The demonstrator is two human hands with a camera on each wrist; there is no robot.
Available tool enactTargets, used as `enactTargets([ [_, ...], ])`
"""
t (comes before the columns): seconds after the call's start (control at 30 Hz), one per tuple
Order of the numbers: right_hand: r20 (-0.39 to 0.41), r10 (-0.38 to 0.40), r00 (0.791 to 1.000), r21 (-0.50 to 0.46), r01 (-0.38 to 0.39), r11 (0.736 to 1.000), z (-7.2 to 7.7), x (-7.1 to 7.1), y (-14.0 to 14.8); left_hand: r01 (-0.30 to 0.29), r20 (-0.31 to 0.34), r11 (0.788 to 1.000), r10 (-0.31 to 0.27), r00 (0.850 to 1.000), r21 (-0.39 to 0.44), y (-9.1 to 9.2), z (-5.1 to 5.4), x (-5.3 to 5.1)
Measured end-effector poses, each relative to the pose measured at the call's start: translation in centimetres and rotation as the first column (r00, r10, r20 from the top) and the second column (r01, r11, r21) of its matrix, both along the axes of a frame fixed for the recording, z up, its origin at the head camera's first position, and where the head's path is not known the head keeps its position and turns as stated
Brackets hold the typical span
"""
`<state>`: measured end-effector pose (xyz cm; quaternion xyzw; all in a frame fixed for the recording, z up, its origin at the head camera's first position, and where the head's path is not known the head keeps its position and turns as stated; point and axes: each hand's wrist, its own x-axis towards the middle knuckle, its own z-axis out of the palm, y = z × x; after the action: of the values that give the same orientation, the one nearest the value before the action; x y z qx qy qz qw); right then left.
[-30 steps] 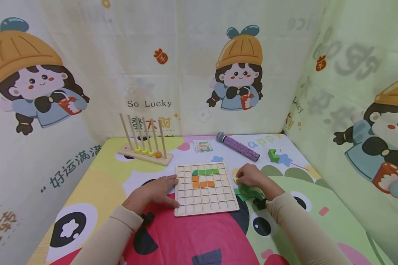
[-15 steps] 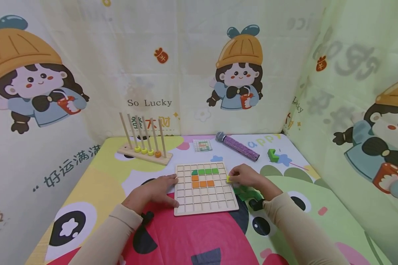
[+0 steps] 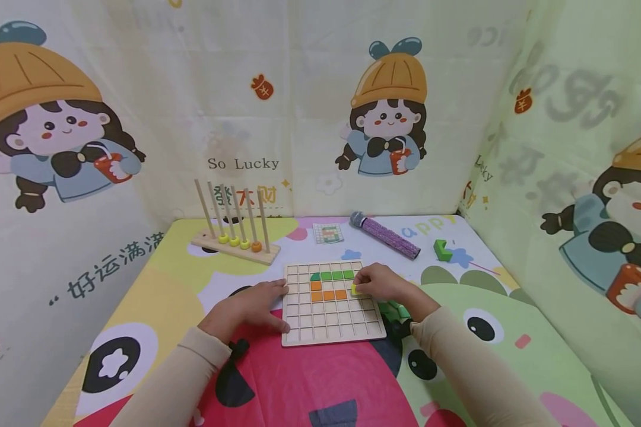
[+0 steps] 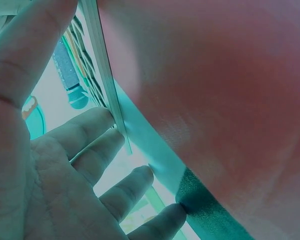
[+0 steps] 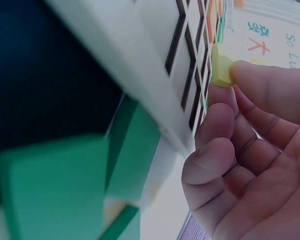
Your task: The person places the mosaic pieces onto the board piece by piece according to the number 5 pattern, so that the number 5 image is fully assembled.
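A wooden grid board (image 3: 320, 325) lies on the patterned cloth, with green tiles (image 3: 335, 276) in one row and orange tiles (image 3: 328, 295) set below and left of them. My left hand (image 3: 251, 306) rests at the board's left edge, fingers fairly straight and fingertips touching its side in the left wrist view. Over the right part of the board, my right hand (image 3: 381, 282) pinches a small yellow block (image 5: 221, 65) between thumb and finger. Green blocks (image 5: 54, 187) lie beside the board's right edge, partly hidden under the right forearm in the head view.
Behind the board lie a pattern card (image 3: 328, 233) and a purple glittery microphone (image 3: 387, 236). A wooden peg stand (image 3: 240, 248) with several yellow and orange beads is at the back left. Another green block (image 3: 442, 251) sits at the back right.
My right hand has carried the yellow block leftward from beside the board to over its right-hand squares. The left hand stays at the board's left edge.
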<state>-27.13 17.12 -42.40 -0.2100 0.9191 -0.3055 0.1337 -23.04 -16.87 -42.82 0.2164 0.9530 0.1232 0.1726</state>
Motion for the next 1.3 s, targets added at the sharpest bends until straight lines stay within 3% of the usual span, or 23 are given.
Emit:
enactTargets([
  [0.43,-0.024,-0.011,1.0,0.058,0.012,0.998,-0.7,0.1,-1.0,-0.006,0.008,1.0,0.005,1.0,0.018,0.3,0.0,0.1],
  [1.07,-0.135,0.0,0.991,0.193,0.026,0.981,-0.1,0.9,-2.3,-0.015,0.002,1.0,0.015,1.0,0.026,0.1,-0.3,0.0],
  [1.3,-0.132,-0.016,0.991,0.163,0.037,0.986,0.0,1.0,-2.2,-0.003,-0.007,1.0,0.003,1.0,0.02,0.0,-0.2,0.0],
])
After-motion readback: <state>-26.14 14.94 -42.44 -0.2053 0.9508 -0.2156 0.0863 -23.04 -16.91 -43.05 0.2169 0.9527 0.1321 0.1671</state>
